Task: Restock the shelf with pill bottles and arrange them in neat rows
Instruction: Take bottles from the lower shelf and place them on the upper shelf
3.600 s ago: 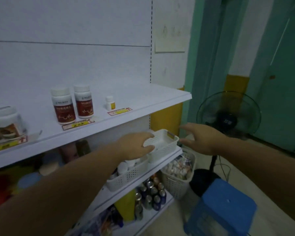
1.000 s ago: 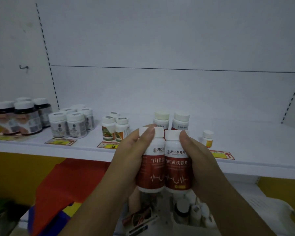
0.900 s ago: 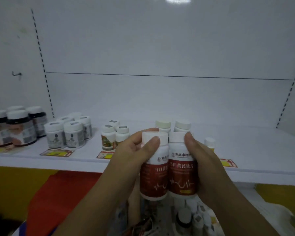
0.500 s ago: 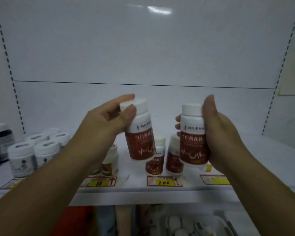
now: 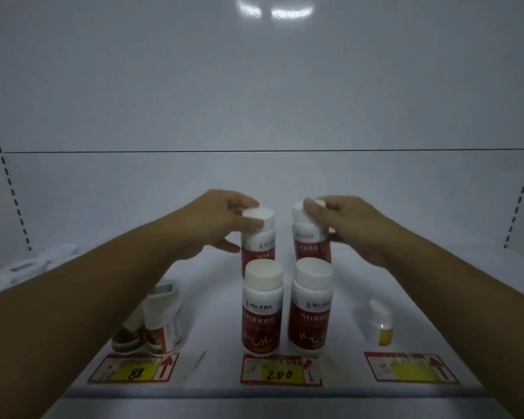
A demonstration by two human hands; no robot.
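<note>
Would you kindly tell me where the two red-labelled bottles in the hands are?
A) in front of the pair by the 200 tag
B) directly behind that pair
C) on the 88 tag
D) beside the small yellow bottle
B: the left hand and right hand grip the rear bottles by their caps, directly behind the front pair.

We see smooth white plastic pill bottles (image 5: 262,309) with glossy red labels (image 5: 259,331) on a smooth white shelf (image 5: 436,282), paper price tags (image 5: 280,370) along its front edge.

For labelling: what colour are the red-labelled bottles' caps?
White caps, seen best in the head view.
</note>
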